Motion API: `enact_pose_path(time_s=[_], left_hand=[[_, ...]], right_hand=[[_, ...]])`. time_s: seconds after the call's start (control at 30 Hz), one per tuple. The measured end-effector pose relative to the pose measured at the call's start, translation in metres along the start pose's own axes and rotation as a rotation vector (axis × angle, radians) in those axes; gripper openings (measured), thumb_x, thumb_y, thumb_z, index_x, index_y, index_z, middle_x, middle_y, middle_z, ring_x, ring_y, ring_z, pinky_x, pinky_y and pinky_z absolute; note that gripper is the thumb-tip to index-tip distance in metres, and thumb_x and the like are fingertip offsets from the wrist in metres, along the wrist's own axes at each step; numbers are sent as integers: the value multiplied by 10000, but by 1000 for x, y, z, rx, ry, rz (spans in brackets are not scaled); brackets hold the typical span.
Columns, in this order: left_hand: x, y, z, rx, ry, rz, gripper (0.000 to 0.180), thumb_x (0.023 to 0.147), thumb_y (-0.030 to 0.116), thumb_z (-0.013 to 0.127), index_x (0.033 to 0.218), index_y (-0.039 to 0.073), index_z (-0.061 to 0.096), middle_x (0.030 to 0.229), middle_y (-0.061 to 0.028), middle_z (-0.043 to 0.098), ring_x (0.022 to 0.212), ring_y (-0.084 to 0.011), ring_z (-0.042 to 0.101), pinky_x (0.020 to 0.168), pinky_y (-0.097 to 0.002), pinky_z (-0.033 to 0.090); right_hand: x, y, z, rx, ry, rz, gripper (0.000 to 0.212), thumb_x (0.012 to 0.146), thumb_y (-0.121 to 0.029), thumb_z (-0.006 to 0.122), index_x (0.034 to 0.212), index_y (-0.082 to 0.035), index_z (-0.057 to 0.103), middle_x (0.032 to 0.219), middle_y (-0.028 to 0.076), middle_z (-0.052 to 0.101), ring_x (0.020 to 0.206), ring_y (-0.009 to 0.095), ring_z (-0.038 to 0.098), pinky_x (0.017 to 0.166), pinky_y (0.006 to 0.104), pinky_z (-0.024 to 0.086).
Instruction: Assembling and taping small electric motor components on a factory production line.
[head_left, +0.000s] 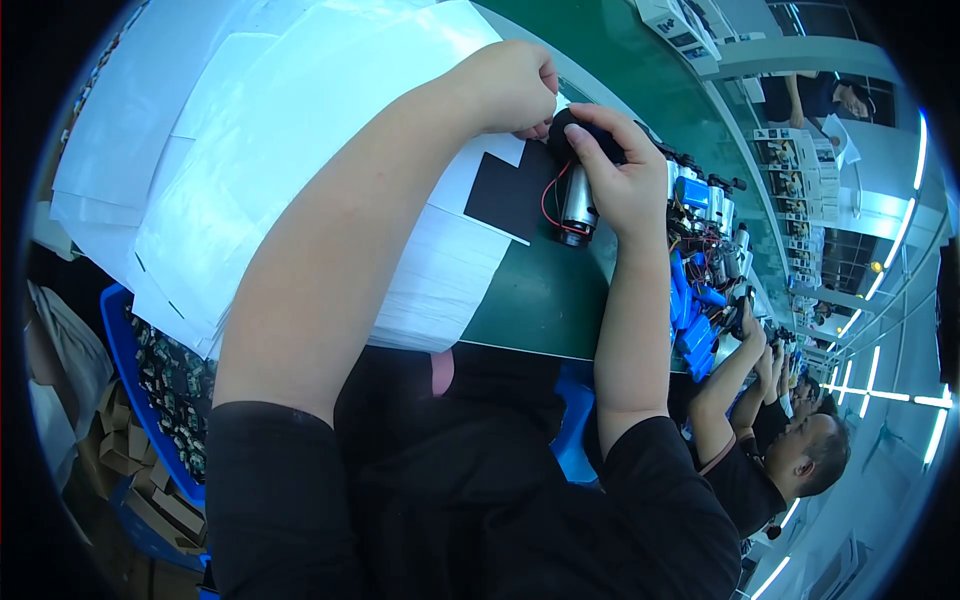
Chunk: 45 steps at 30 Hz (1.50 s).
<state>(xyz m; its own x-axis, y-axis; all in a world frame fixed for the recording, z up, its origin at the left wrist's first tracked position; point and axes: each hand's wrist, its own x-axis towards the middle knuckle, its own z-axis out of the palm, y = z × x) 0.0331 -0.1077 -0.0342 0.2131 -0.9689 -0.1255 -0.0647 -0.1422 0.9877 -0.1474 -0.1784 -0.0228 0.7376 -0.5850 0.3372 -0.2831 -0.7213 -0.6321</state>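
Observation:
My right hand (628, 175) is closed round the black rounded end of a small motor assembly, thumb on top. Its silver cylinder (579, 200) hangs below the fingers, and a thin red wire (545, 197) loops out beside it. Close to that black end, on its left, is my left hand (520, 92) with fingers curled together; whatever they pinch is hidden. Beneath my hands lies a black square piece (497, 195) on the edge of a stack of white sheets (440, 290).
Large white sheets (300, 90) cover the left of the green table (540, 300). Blue parts (697, 335) and silver motors with wires are piled at right. A blue bin (120, 325) of small dark parts stands at lower left. Co-workers (790, 465) sit along the right.

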Motion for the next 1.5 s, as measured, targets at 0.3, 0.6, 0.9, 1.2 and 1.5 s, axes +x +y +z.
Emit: enact_pose_path(time_s=[0.3,0.6,0.9,1.2,1.5], left_hand=[[4,-5,0,52,6,40,151,853,-11,573,1001,-34,596,876,-149,685,787,-200,708,711,-288,582],[-4,2,-4,-21,-52,4,172,875,59,580,1024,-15,622,927,-132,678,828,-187,693,736,-277,568],[-7,7,-5,-87,-79,-58,226,854,84,593,1052,-16,633,926,-133,671,822,-179,684,721,-267,558],[-4,3,1,-95,-24,-50,218,846,89,617,1032,-24,627,883,-133,667,828,-172,680,727,-261,552],[-1,-4,11,217,66,180,305,842,225,699,1039,1,639,879,-143,692,802,-244,684,739,-333,540]], right_hand=[[-2,0,3,-57,29,-106,227,837,-56,720,1059,-12,700,1073,116,697,985,201,657,880,304,505],[-2,-3,4,-73,-21,-63,199,847,-54,715,1040,-7,696,1104,120,691,1003,200,650,902,311,496],[-2,9,4,153,-7,60,203,871,-49,695,1067,1,693,1139,119,680,1055,198,628,952,318,473],[-2,7,2,-22,5,-59,199,885,-38,670,1077,9,693,1191,133,658,1121,206,604,971,319,462],[0,13,-4,155,27,-9,234,924,9,516,1109,7,660,1237,116,632,1150,199,591,1011,318,441]])
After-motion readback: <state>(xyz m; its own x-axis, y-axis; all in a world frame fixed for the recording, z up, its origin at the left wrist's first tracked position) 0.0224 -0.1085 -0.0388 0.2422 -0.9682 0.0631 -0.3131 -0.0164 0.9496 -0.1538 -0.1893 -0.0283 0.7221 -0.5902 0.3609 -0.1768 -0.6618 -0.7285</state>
